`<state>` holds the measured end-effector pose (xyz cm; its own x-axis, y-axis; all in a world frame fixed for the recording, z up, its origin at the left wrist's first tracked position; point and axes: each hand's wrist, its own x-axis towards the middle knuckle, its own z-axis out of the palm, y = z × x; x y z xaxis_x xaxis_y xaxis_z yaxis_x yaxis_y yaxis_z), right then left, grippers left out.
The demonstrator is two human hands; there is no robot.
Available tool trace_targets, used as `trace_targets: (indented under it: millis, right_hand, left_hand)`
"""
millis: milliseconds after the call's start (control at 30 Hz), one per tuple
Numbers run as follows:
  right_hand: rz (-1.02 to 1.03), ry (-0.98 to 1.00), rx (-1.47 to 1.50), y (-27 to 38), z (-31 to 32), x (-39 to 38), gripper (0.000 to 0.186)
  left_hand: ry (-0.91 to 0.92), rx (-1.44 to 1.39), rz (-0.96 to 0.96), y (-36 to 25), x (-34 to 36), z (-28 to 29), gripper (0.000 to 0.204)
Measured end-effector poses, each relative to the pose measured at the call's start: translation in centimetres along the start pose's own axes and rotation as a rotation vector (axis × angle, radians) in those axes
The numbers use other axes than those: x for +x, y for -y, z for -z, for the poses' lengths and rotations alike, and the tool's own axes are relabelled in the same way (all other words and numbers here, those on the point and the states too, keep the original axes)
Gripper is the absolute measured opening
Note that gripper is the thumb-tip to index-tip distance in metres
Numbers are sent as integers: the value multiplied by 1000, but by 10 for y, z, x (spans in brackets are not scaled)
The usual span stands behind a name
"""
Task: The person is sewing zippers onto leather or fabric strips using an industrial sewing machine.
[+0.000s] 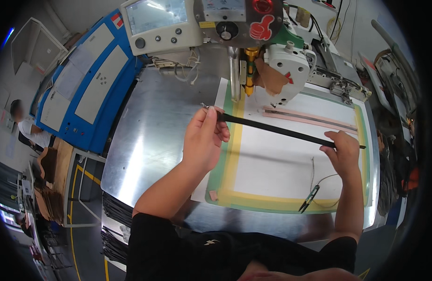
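A long narrow black strap (277,130) is stretched between my two hands above the white sheet (272,173). Its left end is pinched by my left hand (204,133), where a small shiny metal piece (205,106) shows past the thumb. My right hand (342,152) grips the strap close to its other end, and a short tip sticks out beyond the fingers. Behind the strap, a pink strip (314,120) with a dark lengthwise slot lies on the sheet. Thread snips (309,199) on a thin cord rest near the sheet's front edge.
Just beyond my hands stands a white sewing machine head (287,70) with a brown flap hanging on it. A control screen (157,16) and a panel with a dial (227,31) are above. Black straps (115,210) are piled at lower left, beside the metal table (155,126).
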<state>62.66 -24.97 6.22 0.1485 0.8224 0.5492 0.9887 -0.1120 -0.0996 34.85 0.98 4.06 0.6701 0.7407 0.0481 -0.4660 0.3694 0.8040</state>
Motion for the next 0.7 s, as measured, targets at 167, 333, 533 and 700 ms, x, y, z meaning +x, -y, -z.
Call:
trace_targets:
  millis: [167,333,533,700]
  right_hand:
    - [-147,185,-97,-27,-1,-11,36]
    - [-301,418,167,-29,-36,-3,27]
    - [-187,321,507,-18,-77,24,25]
    - [-70,306,282,-37,-99,49,16]
  left_hand:
    - [-20,101,258,36,31,4,15]
    - [108,166,382,71,55,-15,10]
    - [147,320,419,101,77,-32,10]
    - [203,863,429,114,108,-18,19]
